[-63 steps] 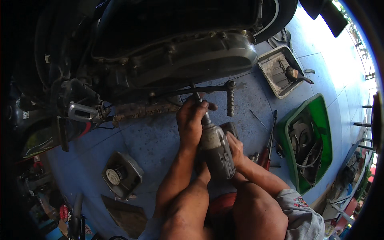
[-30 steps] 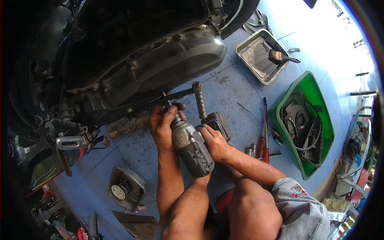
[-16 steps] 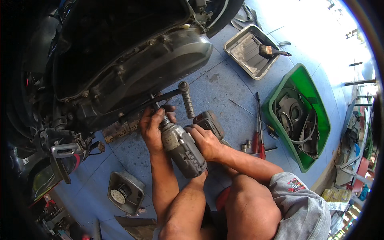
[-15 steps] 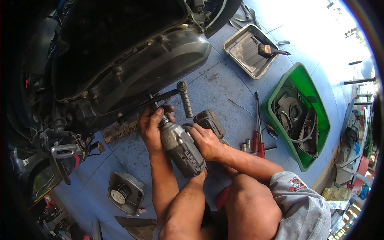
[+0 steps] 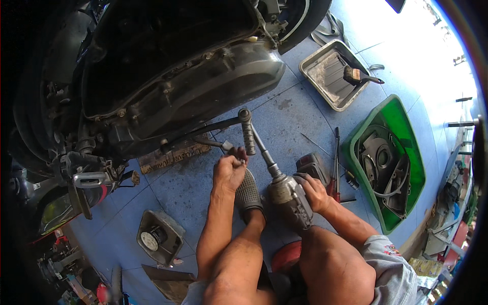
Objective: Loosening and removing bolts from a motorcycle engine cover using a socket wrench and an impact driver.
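My right hand [image 5: 312, 192] grips the handle of a cordless impact wrench [image 5: 290, 199], its battery [image 5: 312, 168] beyond the fingers. A long extension bar [image 5: 264, 151] points from its nose up toward the kick-start lever's ribbed pedal [image 5: 248, 136]. Just below that pedal, my left hand [image 5: 230, 170] is closed, fingertips pinched together; whatever is between them is too small to make out. A metal rod end [image 5: 216, 144] shows beside those fingertips. Above both hands lies the motorcycle's dark engine side cover [image 5: 203, 91].
On the blue tiles stand a metal tray [image 5: 330, 76] with a paintbrush [image 5: 358, 76] and a green bin [image 5: 406, 203] of dark parts. Screwdrivers [image 5: 335, 162] lie beside the bin. A wooden block [image 5: 175, 158] sits under the engine, and a grey housing [image 5: 170, 249] at lower left.
The impact wrench has swung right, away from the engine cover, in my right hand. My left hand has let go of its nose end and pinches its fingers near the pedal. The view has shifted slightly.
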A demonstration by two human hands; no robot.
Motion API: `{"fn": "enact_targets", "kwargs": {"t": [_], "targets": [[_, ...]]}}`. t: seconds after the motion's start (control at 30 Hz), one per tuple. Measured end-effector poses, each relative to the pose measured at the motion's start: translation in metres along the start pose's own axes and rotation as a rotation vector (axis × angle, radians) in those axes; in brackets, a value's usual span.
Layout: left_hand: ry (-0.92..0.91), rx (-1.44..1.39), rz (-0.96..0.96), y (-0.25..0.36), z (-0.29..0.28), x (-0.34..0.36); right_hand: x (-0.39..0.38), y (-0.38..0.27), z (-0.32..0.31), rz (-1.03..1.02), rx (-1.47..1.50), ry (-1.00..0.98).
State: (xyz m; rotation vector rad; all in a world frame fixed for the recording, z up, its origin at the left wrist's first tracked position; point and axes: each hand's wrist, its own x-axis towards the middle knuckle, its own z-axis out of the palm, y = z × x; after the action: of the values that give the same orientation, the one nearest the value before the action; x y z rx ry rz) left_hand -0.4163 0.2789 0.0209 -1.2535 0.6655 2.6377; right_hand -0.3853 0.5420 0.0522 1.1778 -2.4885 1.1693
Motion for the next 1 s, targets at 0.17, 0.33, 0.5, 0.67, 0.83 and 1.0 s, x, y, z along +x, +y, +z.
{"fn": "enact_targets", "kwargs": {"t": [0.17,0.33,0.5,0.67,0.83,1.0], "targets": [[-0.3,0.105,0.118,0.0,0.052,0.003,-0.026,0.001,-0.009,0.14,-0.037,0.016],[-0.362,0.356,0.119,-0.005,0.088,0.013,-0.041,0.002,-0.012,0.193,-0.053,0.023],[-0.437,0.378,0.027,-0.013,0.109,0.015,-0.047,0.001,-0.014,0.23,-0.041,0.023],[-0.505,0.252,-0.021,-0.017,0.123,0.002,-0.051,0.006,-0.012,0.267,-0.005,0.039],[-0.598,0.381,-0.037,-0.007,0.131,-0.001,-0.055,0.01,-0.013,0.305,0.079,0.081],[-0.651,0.343,-0.034,-0.02,0.144,-0.004,-0.049,0.015,-0.007,0.241,0.132,0.187]]}}
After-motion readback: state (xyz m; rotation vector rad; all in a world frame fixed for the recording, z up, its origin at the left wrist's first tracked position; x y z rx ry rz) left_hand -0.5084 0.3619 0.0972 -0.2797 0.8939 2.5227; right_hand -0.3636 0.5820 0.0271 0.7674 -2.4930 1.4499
